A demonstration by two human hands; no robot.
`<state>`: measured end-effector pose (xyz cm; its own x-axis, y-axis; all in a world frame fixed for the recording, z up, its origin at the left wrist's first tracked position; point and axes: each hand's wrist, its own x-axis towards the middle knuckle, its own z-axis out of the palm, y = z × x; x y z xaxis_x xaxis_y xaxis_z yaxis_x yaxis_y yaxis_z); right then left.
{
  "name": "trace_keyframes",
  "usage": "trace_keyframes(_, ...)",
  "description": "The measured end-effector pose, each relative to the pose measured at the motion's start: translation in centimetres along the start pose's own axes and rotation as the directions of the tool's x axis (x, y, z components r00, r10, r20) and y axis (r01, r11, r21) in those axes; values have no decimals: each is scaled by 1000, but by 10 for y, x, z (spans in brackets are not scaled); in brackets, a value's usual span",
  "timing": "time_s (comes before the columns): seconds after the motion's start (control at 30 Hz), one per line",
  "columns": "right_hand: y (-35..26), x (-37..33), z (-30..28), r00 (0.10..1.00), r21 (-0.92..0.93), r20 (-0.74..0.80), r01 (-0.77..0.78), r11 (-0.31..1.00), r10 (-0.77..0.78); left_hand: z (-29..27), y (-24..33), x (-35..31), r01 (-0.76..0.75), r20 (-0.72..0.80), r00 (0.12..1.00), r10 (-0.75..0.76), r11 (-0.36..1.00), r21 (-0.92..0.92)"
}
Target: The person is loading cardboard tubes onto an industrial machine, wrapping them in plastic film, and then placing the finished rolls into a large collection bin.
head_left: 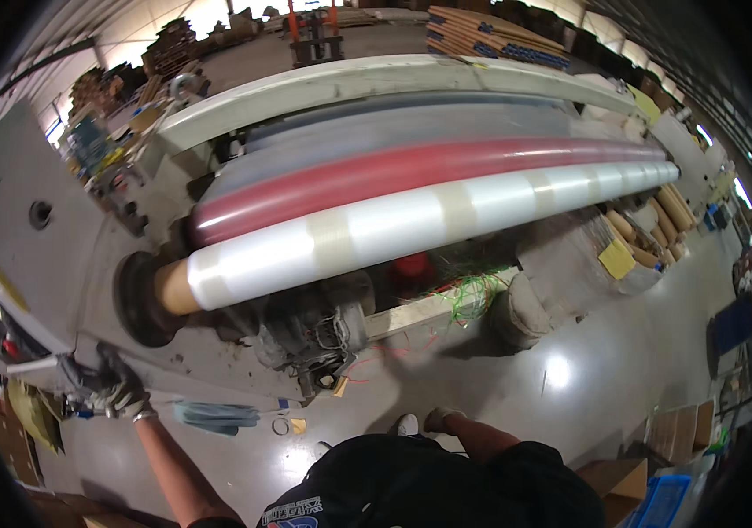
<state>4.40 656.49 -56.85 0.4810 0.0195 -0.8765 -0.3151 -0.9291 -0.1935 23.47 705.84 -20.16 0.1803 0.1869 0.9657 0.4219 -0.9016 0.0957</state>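
Note:
My left hand (pixel 119 393), in a grey glove with a pale cuff, is at the lower left corner of the machine, by the end of a white bar (pixel 31 366). Its fingers look spread, and nothing shows in its grasp. My right hand (pixel 440 420) hangs low in front of my body, close to my shoe (pixel 408 425); its fingers are too small to make out. Ahead, a long roll of white film (pixel 398 216) with tan bands sits on a cardboard core (pixel 178 288), its left end at a dark round flange (pixel 140 299). A red roller (pixel 332 182) lies right behind it.
Green and red strings (pixel 473 297) tangle over a low beam under the roll. Cardboard tubes (pixel 668 214) are stacked at the right. Blue-grey cloth (pixel 215 417) and a ring (pixel 280 427) lie on the floor. An open carton (pixel 615 486) and blue crate (pixel 663 502) stand lower right.

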Motion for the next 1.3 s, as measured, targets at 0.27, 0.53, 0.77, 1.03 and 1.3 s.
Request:
trace_keyframes(0.27,-51,-9,22,983,-137,3,183,973,-185,1,-6,8,-91,-162,987,24,902,-421)
trace_keyframes(0.53,-68,-31,27,992,148,-94,100,984,-87,6,-11,5,-45,-117,993,-22,840,-540)
trace_keyframes(0.77,-62,-38,54,993,156,-109,51,986,-34,12,-9,8,-50,-173,983,-57,829,-557)
trace_keyframes(1.03,-100,-65,39,995,-66,-37,92,994,-95,11,-12,9,-76,-177,984,-32,815,-574)
trace_keyframes(1.3,-99,-33,40,995,96,-45,97,991,-93,10,-15,9,-60,-143,989,-28,816,-575)
